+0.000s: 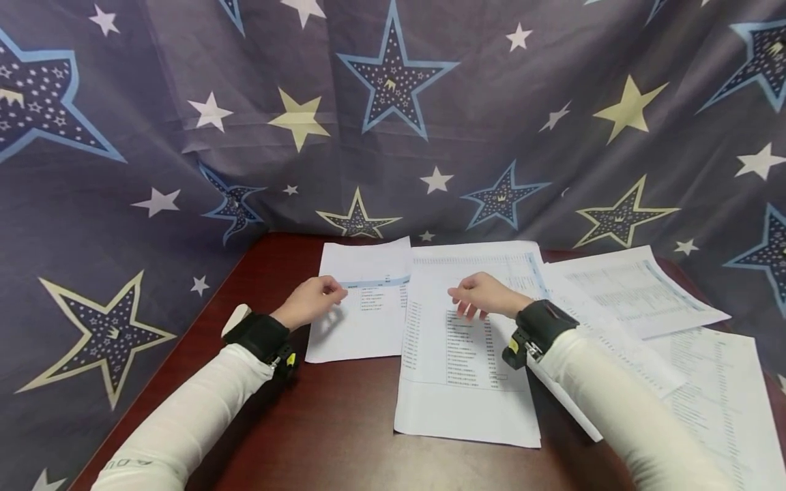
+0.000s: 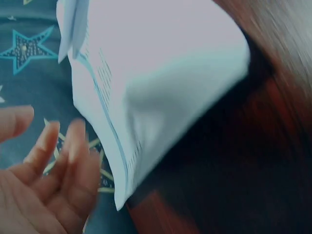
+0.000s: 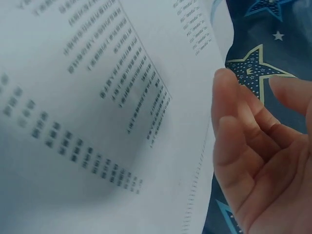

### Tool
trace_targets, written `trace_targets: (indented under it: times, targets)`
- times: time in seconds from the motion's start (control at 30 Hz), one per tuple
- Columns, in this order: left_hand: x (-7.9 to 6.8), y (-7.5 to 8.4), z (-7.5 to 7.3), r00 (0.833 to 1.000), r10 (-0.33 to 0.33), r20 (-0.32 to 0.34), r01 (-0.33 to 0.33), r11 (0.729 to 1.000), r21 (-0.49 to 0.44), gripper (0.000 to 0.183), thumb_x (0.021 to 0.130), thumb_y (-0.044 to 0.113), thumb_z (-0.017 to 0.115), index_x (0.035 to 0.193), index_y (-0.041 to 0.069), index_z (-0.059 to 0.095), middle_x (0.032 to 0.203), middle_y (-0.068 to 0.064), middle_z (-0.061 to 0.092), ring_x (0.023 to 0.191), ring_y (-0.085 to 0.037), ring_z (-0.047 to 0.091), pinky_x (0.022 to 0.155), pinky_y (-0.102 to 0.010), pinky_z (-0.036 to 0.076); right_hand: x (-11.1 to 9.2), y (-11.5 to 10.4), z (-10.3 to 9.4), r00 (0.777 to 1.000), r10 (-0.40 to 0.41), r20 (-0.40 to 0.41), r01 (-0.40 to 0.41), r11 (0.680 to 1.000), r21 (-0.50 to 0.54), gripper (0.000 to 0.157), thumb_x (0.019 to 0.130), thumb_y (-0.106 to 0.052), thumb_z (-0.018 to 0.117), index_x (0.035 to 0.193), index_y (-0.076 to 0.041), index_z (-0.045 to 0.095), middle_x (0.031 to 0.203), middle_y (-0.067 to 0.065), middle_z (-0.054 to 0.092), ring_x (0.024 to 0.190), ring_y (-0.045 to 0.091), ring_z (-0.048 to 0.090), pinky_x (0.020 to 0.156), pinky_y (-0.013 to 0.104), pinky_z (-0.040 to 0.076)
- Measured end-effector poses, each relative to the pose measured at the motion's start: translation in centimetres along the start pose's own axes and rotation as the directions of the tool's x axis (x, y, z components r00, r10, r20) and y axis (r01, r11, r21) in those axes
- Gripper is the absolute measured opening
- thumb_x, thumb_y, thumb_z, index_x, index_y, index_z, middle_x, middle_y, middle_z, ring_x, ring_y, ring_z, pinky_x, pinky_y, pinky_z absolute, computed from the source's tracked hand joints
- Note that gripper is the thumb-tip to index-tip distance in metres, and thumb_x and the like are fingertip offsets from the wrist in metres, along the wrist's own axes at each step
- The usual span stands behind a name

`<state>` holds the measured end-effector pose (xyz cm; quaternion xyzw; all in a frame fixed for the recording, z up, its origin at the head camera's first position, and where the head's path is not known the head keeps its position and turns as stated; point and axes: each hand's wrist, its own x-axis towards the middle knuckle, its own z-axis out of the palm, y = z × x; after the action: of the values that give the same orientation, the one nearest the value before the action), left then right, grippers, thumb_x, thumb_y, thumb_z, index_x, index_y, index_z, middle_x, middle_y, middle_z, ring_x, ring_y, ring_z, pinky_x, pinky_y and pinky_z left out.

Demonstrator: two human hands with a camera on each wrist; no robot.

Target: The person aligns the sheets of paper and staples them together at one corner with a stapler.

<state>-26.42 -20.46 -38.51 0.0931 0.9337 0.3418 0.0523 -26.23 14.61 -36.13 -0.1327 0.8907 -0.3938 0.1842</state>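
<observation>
My left hand (image 1: 312, 300) hovers by the left edge of a printed sheet (image 1: 356, 334) with a blue band across it. In the left wrist view the fingers (image 2: 78, 165) are slightly bent and hold nothing. Over the middle stack of printed paper (image 1: 467, 409) is my right hand (image 1: 488, 294), its shadow falling on the text. Seen from the right wrist, thumb and fingers (image 3: 229, 146) are spread apart with nothing between them, beside the printed page (image 3: 87, 146).
More printed sheets (image 1: 638, 290) overlap on the right, some reaching under the right forearm in the head view. All lie on a dark red-brown table (image 1: 344, 423). A grey cloth with stars (image 1: 442, 102) hangs behind it and along the left side.
</observation>
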Motion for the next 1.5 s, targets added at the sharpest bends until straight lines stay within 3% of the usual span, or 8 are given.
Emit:
trace_targets:
  times: [0.2, 0.4, 0.53, 0.67, 0.9, 1.17, 1.37, 1.5]
  targets:
    - [0.0, -1.7, -1.0, 0.995, -0.046, -0.085, 0.05, 0.998, 0.039, 0.037, 0.097, 0.026, 0.057, 0.118, -0.004, 0.053, 0.111, -0.022, 0.055, 0.094, -0.032, 0.053, 0.077, -0.042, 0.045, 1.3, -1.0, 0.2, 1.0, -0.01, -0.021, 0.009, 0.999, -0.046, 0.036, 0.1, -0.026, 0.053, 0.106, 0.009, 0.063, 0.083, 0.012, 0.071, 0.073, 0.027, 0.069, 0.055, 0.027, 0.049]
    - [0.5, -2.9, -1.0, 0.983, -0.171, -0.064, 0.163, 0.98, -0.114, 0.063, 0.096, 0.023, 0.06, 0.138, -0.007, 0.025, 0.134, -0.034, 0.038, 0.118, -0.044, 0.045, 0.094, -0.051, 0.041, 2.3, -1.4, 0.8, 0.996, -0.023, -0.083, 0.018, 0.998, -0.06, 0.033, 0.099, -0.024, 0.055, 0.111, 0.007, 0.062, 0.091, 0.015, 0.07, 0.078, 0.026, 0.068, 0.06, 0.03, 0.052]
    - [0.5, -3.2, -0.7, 0.97, -0.24, -0.024, 0.23, 0.95, -0.213, 0.074, 0.093, 0.02, 0.064, 0.141, -0.006, 0.015, 0.134, -0.036, 0.038, 0.113, -0.042, 0.051, 0.089, -0.047, 0.047, 3.0, -1.3, 1.7, 0.99, -0.024, -0.136, 0.017, 0.999, -0.046, 0.03, 0.098, -0.022, 0.058, 0.111, 0.004, 0.062, 0.099, 0.018, 0.069, 0.083, 0.03, 0.066, 0.065, 0.033, 0.053]
    - [0.6, -3.1, -0.7, 0.962, -0.274, 0.01, 0.266, 0.924, -0.275, 0.076, 0.091, 0.017, 0.067, 0.142, -0.008, 0.016, 0.127, -0.034, 0.045, 0.106, -0.036, 0.058, 0.081, -0.041, 0.053, 3.5, -1.3, 2.3, 0.981, -0.028, -0.191, 0.025, 1.0, -0.016, 0.029, 0.097, -0.02, 0.059, 0.112, 0.004, 0.061, 0.104, 0.021, 0.067, 0.088, 0.033, 0.067, 0.065, 0.03, 0.051]
    - [1.1, -3.5, -0.2, 0.944, -0.325, 0.05, 0.324, 0.895, -0.307, 0.072, 0.092, 0.008, 0.063, 0.144, -0.01, 0.018, 0.126, -0.033, 0.044, 0.108, -0.039, 0.056, 0.083, -0.045, 0.053, 4.3, -1.8, 2.6, 0.972, -0.024, -0.235, 0.028, 1.0, 0.014, 0.031, 0.097, -0.021, 0.059, 0.115, 0.004, 0.058, 0.106, 0.019, 0.065, 0.091, 0.033, 0.067, 0.066, 0.027, 0.048]
    - [1.4, -3.5, 0.4, 0.95, -0.309, 0.037, 0.308, 0.913, -0.267, 0.054, 0.089, -0.004, 0.059, 0.137, -0.014, 0.037, 0.12, -0.029, 0.052, 0.095, -0.032, 0.06, 0.074, -0.04, 0.055, 5.0, -2.2, 3.3, 0.963, 0.018, -0.269, 0.008, 0.995, 0.095, 0.033, 0.096, -0.02, 0.06, 0.117, 0.005, 0.058, 0.108, 0.019, 0.063, 0.093, 0.032, 0.067, 0.073, 0.032, 0.051]
    - [1.3, -3.8, 0.2, 0.953, -0.3, 0.032, 0.299, 0.923, -0.243, 0.041, 0.091, -0.003, 0.054, 0.129, -0.016, 0.047, 0.119, -0.029, 0.056, 0.096, -0.033, 0.06, 0.079, -0.044, 0.053, 5.6, -2.7, 4.2, 0.962, 0.031, -0.27, 0.013, 0.987, 0.159, 0.034, 0.096, -0.02, 0.061, 0.119, 0.005, 0.057, 0.111, 0.02, 0.063, 0.095, 0.029, 0.066, 0.075, 0.034, 0.052]
    - [1.1, -4.5, -0.2, 0.945, -0.327, 0.03, 0.322, 0.908, -0.267, 0.042, 0.092, 0.0, 0.049, 0.131, -0.016, 0.047, 0.122, -0.029, 0.055, 0.099, -0.034, 0.057, 0.083, -0.046, 0.05, 6.1, -3.0, 5.0, 0.964, 0.023, -0.266, 0.046, 0.967, 0.25, 0.035, 0.095, -0.017, 0.062, 0.121, 0.007, 0.056, 0.113, 0.022, 0.063, 0.099, 0.031, 0.065, 0.079, 0.038, 0.053]
